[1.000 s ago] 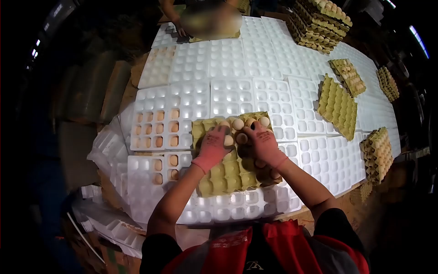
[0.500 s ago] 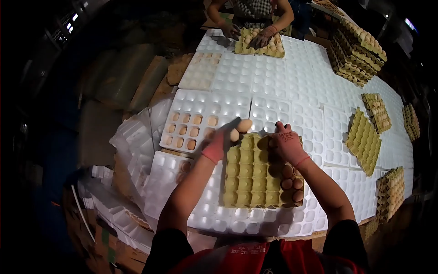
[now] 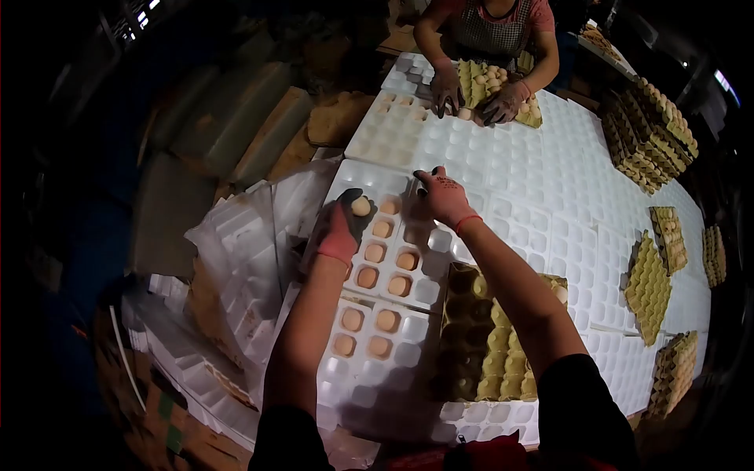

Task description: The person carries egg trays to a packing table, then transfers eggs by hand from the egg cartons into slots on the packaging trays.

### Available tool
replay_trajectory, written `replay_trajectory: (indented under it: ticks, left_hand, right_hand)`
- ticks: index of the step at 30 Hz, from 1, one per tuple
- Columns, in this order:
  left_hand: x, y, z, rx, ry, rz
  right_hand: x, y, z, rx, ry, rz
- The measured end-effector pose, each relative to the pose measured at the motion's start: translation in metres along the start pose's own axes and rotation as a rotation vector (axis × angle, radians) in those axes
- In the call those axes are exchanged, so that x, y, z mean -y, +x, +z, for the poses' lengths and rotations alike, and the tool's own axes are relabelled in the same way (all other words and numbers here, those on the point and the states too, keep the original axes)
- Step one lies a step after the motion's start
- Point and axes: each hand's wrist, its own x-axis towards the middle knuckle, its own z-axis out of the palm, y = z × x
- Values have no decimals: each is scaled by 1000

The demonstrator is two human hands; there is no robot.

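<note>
My left hand (image 3: 344, 228), in a pink glove with dark fingers, holds a pale egg (image 3: 360, 206) above the left side of a white foam tray (image 3: 424, 292). Several brown eggs (image 3: 375, 252) sit in the cups below and beside it. My right hand (image 3: 446, 198), gloved alike, is over the upper right part of the same tray with its fingers bent downward; whatever they grip is hidden. Beneath my right forearm lies a yellow-green egg carton (image 3: 493, 369), mostly bare cups, partly covered by the arm and shadow.
Across the table a person's gloved hands (image 3: 503, 102) work at another egg carton (image 3: 473, 82). Stacked full cartons (image 3: 648, 133) stand at the back right, and loose cartons (image 3: 649, 286) lie at the right. Crumpled plastic and foam pieces (image 3: 236, 267) lie along the left edge.
Both hands have moved from the carton to the foam tray on the left. The view has shifted left. One egg shows in my left hand now, where two showed before.
</note>
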Motion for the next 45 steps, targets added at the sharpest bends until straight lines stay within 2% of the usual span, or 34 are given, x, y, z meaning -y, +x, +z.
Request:
replay_trajectory:
  ticks: [1,2,5,7,9,11,13,15,17,19,20,21,22,23,24,25,27,28,29,31,33,34,35,37,38,39,41,42,44,45]
  left_hand:
    - [-16,-7,-10,107,163,-28]
    - [-32,-15,-19,218,327,-39]
    - [6,0,-19,36,-1083,-364]
    - [12,-3,-4,-59,-577,-155]
    - [15,0,20,-91,302,379]
    - [32,3,23,53,1278,366]
    - [47,10,21,76,1296,382]
    - [58,15,19,9,1260,530]
    - [43,6,20,-14,1248,546]
    - [-6,-32,39,-31,754,604]
    - [-55,-77,61,9,700,602]
    - [-86,-122,79,195,616,491]
    - [-101,-167,98,472,490,410]
    - [-87,-227,123,425,464,647]
    - [-110,-271,143,759,552,620]
    - [-122,-307,166,911,589,772]
    - [-120,-346,203,972,808,668]
    - [-110,-356,214,940,896,708]
    - [-97,-363,225,904,983,745]
    - [-77,-371,238,835,1084,793]
    - [-69,-371,245,788,1107,849]
    - [-85,-367,245,810,954,734]
    - [-87,-367,244,785,642,458]
    - [-92,-361,239,685,10,-73]
    - [-92,-347,235,655,-234,-355]
    - [-91,-345,238,665,-8,-141]
    - [-105,-339,247,652,447,300]
    - [-118,-346,251,641,678,441]
    - [-109,-335,261,753,1040,667]
    - [-104,-328,268,802,1218,778]
  right_hand:
    - [-8,15,10,121,-69,-7]
    - [-2,27,11,52,-54,-28]
    - [24,52,19,-143,-25,-92]
    - [45,54,36,-89,-132,-202]
    - [42,54,64,-119,-79,-151]
    - [42,16,45,-231,54,-155]
    - [38,-60,1,-201,193,-261]
    - [24,-155,-29,-54,260,-259]
    - [15,-267,-61,79,303,-228]
    - [-2,-354,-113,147,166,-113]
    - [-15,-386,-137,75,199,150]
    - [-25,-416,-155,2,233,415]
    - [-37,-442,-167,-29,228,518]
    - [-49,-458,-172,-65,223,609]
    - [-57,-466,-175,-77,109,325]
    - [-62,-471,-168,-80,113,212]
    - [-68,-476,-158,71,-12,100]
    - [-76,-483,-145,108,-92,88]
    - [-90,-489,-127,52,-201,42]
    - [-106,-495,-119,58,-84,-46]
    - [-96,-498,-151,-62,471,272]
    - [-100,-500,-149,-227,842,510]
    - [-113,-495,-152,-255,1068,566]
    - [-117,-482,-162,-151,521,309]
    - [-109,-470,-164,18,376,374]
    - [-112,-466,-139,41,77,246]
    - [-113,-456,-126,-28,-175,90]
    - [-115,-453,-135,-11,44,205]
    - [-109,-456,-178,48,490,445]
    - [-134,-462,-159,-159,823,403]
